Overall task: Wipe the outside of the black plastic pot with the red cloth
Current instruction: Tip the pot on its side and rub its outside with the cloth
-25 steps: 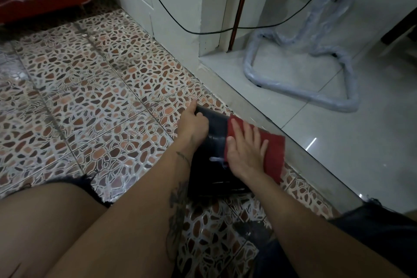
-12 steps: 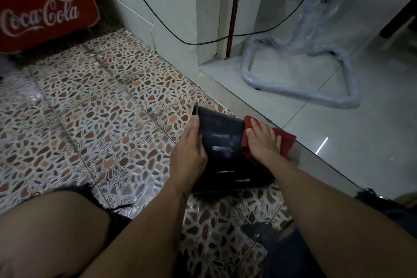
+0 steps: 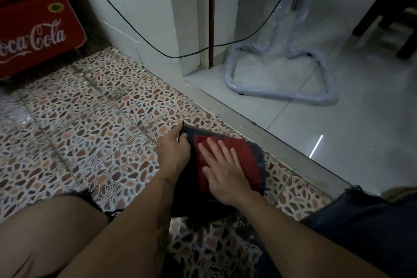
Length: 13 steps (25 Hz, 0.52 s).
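The black plastic pot (image 3: 260, 156) lies on its side on the patterned tile floor, between my knees. My left hand (image 3: 173, 153) grips the pot's rim at its far left end, thumb over the edge. The red cloth (image 3: 242, 152) is spread over the upper side of the pot. My right hand (image 3: 222, 170) lies flat on the cloth with fingers spread, pressing it against the pot wall. Most of the pot is hidden under the cloth and both hands.
A grey stone threshold (image 3: 282, 149) runs diagonally just beyond the pot, with glossy pale tiles past it. A plastic-wrapped metal frame (image 3: 282, 95) stands there. A red Coca-Cola cooler (image 3: 33, 29) sits far left. A black cable (image 3: 158, 49) hangs along the white wall.
My right hand and the red cloth slid from the pot's far right side back up onto its top. My left hand shifted toward the rim. The view tilted slightly.
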{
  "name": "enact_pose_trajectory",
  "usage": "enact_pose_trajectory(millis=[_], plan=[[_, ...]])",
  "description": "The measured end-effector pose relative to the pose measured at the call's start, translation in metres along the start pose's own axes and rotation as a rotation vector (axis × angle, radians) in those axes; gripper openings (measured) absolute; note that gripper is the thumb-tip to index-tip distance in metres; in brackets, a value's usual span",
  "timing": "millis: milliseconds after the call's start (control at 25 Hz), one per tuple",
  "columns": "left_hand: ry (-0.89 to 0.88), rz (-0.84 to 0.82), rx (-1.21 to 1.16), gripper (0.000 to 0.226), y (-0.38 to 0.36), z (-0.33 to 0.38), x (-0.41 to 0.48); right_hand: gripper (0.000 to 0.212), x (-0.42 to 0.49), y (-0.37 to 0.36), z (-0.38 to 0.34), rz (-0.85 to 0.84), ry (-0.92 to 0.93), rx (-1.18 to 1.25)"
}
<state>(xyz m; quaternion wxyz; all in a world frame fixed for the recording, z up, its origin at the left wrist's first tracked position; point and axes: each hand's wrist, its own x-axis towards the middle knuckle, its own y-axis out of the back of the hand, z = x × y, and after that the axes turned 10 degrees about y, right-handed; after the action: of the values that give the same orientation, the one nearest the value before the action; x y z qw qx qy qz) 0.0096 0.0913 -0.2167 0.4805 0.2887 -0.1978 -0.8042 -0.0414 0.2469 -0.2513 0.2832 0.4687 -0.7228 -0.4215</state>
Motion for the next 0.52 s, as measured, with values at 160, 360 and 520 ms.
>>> enact_pose_trajectory(millis=[160, 360, 520], plan=[[-0.034, -0.11, -0.088, 0.043, 0.007, -0.007, -0.006, 0.058, -0.019, 0.002, 0.043, 0.048, -0.243, -0.031], [-0.026, -0.122, -0.132, 0.042, 0.007, -0.009, -0.008, 0.057, 0.039, 0.014, 0.029, -0.008, -0.528, 0.068], [0.003, -0.124, -0.158, 0.042, 0.006, -0.01, 0.005, 0.057, 0.032, -0.004, -0.031, 0.057, -0.153, 0.143]])
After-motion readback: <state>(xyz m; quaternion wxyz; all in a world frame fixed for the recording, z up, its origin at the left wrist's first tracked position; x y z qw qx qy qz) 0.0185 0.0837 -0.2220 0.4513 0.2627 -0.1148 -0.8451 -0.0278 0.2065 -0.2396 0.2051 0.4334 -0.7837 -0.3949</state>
